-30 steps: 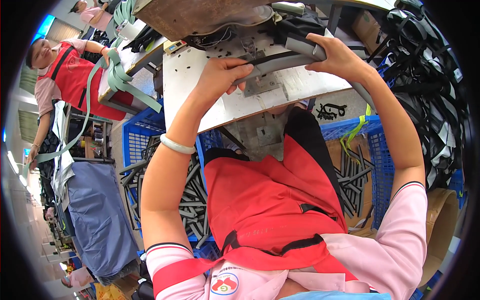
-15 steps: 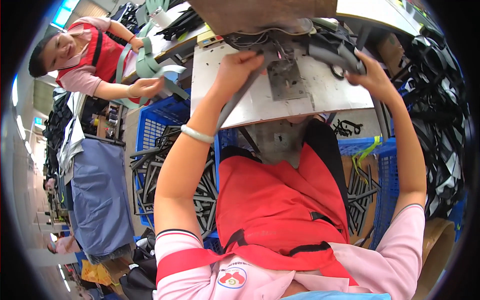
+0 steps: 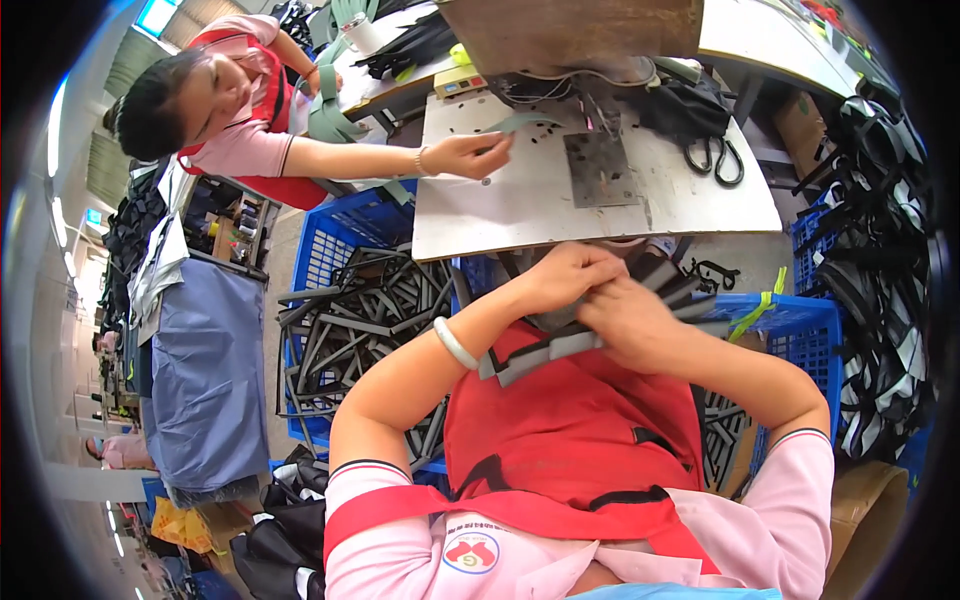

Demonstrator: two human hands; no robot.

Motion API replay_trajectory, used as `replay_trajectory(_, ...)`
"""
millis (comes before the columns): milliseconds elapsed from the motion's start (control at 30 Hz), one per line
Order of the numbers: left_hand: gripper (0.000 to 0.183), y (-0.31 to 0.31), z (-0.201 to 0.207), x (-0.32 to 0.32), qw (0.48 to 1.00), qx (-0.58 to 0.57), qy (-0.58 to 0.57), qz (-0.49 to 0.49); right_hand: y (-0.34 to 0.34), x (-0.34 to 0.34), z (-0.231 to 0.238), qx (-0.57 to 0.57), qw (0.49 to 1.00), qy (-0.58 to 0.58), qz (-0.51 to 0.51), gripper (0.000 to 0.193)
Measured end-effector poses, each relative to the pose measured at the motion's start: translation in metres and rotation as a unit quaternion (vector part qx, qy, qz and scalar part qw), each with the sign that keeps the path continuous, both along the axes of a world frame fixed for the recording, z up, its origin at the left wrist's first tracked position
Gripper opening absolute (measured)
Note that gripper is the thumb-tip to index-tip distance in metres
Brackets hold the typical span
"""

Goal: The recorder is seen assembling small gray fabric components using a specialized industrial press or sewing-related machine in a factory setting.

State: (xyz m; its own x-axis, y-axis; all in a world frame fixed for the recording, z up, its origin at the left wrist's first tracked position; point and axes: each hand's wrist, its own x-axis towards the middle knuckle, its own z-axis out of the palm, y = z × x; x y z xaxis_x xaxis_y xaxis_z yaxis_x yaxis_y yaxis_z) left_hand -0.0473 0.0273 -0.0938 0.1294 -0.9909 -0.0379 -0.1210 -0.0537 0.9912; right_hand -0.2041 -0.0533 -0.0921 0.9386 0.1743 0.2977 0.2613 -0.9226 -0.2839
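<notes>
Over my lap, just below the front edge of the white sewing table [image 3: 480,225], my two hands meet, with fingers closed. Grey fabric strips [image 3: 550,352] run beneath them, fanning out to either side, dark along one edge. My left hand [image 3: 570,278] pinches at the top of the bundle; exactly what its fingertips hold is hidden. My right hand [image 3: 632,325] wraps over the strips from the right. A co-worker's hand [image 3: 465,156] reaches across the table's left part, beside a pale green strip [image 3: 522,121].
Black-handled scissors [image 3: 728,170] lie at the table's right, by black cloth [image 3: 685,105]. The machine's metal plate [image 3: 600,170] is at the middle. A blue crate [image 3: 318,245] of grey strips stands left; another blue crate [image 3: 805,335] stands right. Black straps [image 3: 870,270] hang far right.
Both my hands have come down from the tabletop to my lap and met, bringing the grey strips. The co-worker has leaned in and stretched a hand over the table with a green strip.
</notes>
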Motion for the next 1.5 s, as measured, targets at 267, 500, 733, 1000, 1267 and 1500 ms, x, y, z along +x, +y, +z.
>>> replay_trajectory(267,0.042,0.066,0.024,0.022,0.965,0.213,-0.070,-0.138,-0.078,-0.070,0.048,0.100,0.971,0.102,-0.190,0.040)
replay_trajectory(500,0.024,0.065,0.055,0.016,0.959,0.163,0.192,-0.128,-0.084,-0.088,0.100,0.165,0.935,0.176,-0.259,0.054)
replay_trajectory(733,0.025,0.041,0.080,0.011,0.992,0.095,-0.072,0.043,-0.115,-0.083,0.099,0.160,0.944,0.058,-0.281,0.044)
replay_trajectory(1000,0.030,-0.004,0.082,0.033,0.985,0.030,-0.128,0.110,-0.155,-0.061,0.109,0.119,0.940,0.049,-0.315,0.047)
replay_trajectory(1267,0.026,-0.041,0.081,0.036,0.975,-0.002,-0.150,0.162,-0.194,-0.047,0.099,0.154,0.932,0.058,-0.323,0.056)
replay_trajectory(1500,0.027,-0.060,0.075,0.051,0.973,0.019,-0.146,0.178,-0.204,-0.036,0.096,0.162,0.938,0.046,-0.304,0.049)
